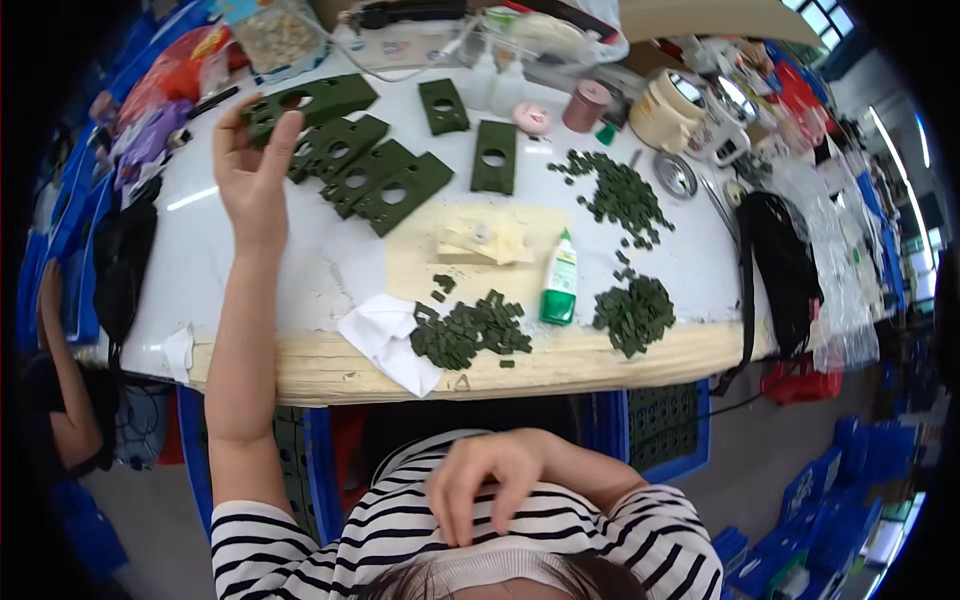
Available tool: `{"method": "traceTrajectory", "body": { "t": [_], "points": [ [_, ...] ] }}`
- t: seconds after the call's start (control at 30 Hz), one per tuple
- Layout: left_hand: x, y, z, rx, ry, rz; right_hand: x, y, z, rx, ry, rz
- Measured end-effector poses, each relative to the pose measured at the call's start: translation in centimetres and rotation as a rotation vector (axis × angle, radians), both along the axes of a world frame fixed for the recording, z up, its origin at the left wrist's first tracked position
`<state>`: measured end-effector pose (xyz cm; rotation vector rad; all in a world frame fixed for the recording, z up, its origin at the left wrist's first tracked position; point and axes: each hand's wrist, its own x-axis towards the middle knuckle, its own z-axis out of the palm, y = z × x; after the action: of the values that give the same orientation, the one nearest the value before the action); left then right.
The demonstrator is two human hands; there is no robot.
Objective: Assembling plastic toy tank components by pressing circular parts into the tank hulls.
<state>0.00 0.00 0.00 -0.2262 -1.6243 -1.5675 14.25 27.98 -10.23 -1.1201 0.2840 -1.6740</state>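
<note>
Dark green rectangular block with a round hole point(345, 94) is sitting back left on the white tabletop point(315, 265), its left end looking clamped in the left hand's point(252, 175) grip; right hand point(490, 480) is hovering by the chest, fingers apart. I'd be lifting gently, not bumping the neighbouring holed green blocks point(420, 190).

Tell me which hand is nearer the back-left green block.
Left. The left hand is at the left end of the green block, thumb overlapping it in view. The right hand is far from it, in front of the striped shirt.
</note>
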Motion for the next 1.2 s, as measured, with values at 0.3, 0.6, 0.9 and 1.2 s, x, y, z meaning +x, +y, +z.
{"method": "traceTrajectory", "body": {
  "t": [0.3,0.6,0.9,1.2],
  "points": [
    [-1.3,1.8,-1.5,0.018,-0.049,-0.057,3.0,10.1,-13.9,0.627,-0.449,-0.245],
    [-1.7,1.9,-1.7,0.032,-0.004,-0.127,4.6,10.2,-5.9,1.002,0.766,-0.341],
    [-1.8,2.1,-1.6,0.06,0.011,-0.167,5.1,8.9,-2.8,1.148,1.036,-0.194],
    [-1.7,2.3,-2.0,0.045,-0.017,-0.141,5.1,12.8,-2.8,1.035,0.964,-0.181]
  ]
}}
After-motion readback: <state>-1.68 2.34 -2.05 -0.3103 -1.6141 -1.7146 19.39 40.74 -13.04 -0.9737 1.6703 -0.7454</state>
